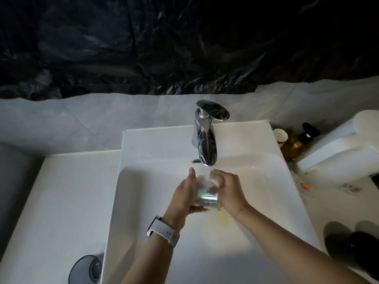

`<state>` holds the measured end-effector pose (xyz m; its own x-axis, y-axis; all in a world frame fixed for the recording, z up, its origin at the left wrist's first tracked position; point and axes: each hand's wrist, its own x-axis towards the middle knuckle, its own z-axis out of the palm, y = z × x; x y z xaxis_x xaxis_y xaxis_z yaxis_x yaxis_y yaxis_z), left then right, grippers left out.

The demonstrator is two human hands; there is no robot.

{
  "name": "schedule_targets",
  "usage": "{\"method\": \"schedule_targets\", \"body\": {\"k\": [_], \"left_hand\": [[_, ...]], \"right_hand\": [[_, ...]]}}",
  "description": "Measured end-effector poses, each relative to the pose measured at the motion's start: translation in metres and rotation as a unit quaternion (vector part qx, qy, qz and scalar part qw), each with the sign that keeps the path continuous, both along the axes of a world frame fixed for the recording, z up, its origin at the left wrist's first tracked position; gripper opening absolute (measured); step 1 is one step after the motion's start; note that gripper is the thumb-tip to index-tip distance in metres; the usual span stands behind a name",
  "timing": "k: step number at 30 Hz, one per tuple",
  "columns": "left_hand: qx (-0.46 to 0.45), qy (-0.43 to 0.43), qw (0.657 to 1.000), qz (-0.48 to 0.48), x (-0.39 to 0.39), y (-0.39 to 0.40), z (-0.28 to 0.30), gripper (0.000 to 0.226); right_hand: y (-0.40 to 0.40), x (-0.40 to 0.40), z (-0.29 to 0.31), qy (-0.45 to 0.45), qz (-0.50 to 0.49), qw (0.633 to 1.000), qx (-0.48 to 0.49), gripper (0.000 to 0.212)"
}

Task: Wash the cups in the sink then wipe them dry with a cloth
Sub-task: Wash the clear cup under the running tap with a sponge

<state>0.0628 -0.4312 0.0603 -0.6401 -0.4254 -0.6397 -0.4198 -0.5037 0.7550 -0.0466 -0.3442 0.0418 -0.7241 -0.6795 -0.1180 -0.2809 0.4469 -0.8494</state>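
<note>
A clear glass cup (206,196) is held over the white sink (143,201), under water running from the chrome faucet (206,140). My left hand (185,198) wraps the cup from the left, a white watch on its wrist. My right hand (229,191) grips a pale sponge (216,178) pressed against the cup's mouth. A second, dark tinted glass cup (85,269) stands on the counter at the lower left, beside the sink. No cloth is in view.
To the right of the sink stand a small white cup (280,135), an amber pump bottle (297,142) and a large white appliance (344,146). Two dark round objects (352,242) lie at the lower right. White counter (51,201) spreads left of the sink.
</note>
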Motion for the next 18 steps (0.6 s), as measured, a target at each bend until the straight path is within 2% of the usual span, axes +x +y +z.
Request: {"method": "schedule_targets", "body": {"k": [2,3,5,6,8,9,10,12,14,16,18], "left_hand": [[-0.027,0.024,0.998,0.042,0.003,-0.002,-0.006,0.063],[-0.034,0.039,0.997,0.057,0.005,-0.003,-0.009,0.064],[-0.067,0.063,0.994,0.063,0.005,-0.001,-0.014,0.069],[-0.103,0.074,0.99,0.068,0.006,0.001,-0.014,0.065],[-0.193,0.108,0.974,0.048,0.012,0.006,-0.011,0.046],[-0.222,0.124,0.967,0.024,0.015,0.007,-0.011,0.039],[-0.231,0.135,0.964,-0.003,0.018,0.008,-0.012,0.035],[-0.222,0.132,0.966,-0.03,0.025,0.003,-0.012,0.04],[-0.208,0.072,0.974,-0.046,0.03,-0.01,-0.014,0.049],[-0.128,0.023,0.989,-0.074,0.034,-0.021,-0.01,0.049],[-0.036,-0.009,0.996,-0.086,0.034,-0.026,-0.006,0.057]], "right_hand": [[-0.001,0.01,0.006,-0.062,-0.027,0.997,0.034,0.018],[0.001,0.011,0.007,-0.159,-0.049,0.985,0.048,0.015],[0.004,0.012,0.006,-0.379,-0.058,0.922,0.056,0.025],[0.006,0.012,0.006,-0.448,-0.054,0.891,0.047,0.025],[0.01,0.01,0.005,-0.509,-0.033,0.86,0.01,0.019],[0.011,0.009,0.002,-0.515,-0.027,0.856,-0.01,0.014],[0.011,0.008,0.001,-0.513,-0.035,0.857,-0.021,0.012],[0.008,0.008,-0.008,-0.464,-0.073,0.883,-0.015,0.025],[0.003,0.008,-0.011,-0.344,-0.087,0.935,-0.008,0.037],[0.002,0.005,-0.011,-0.188,-0.029,0.982,0.005,0.037],[0.001,0.001,-0.007,-0.079,0.08,0.994,0.015,0.027]]}}
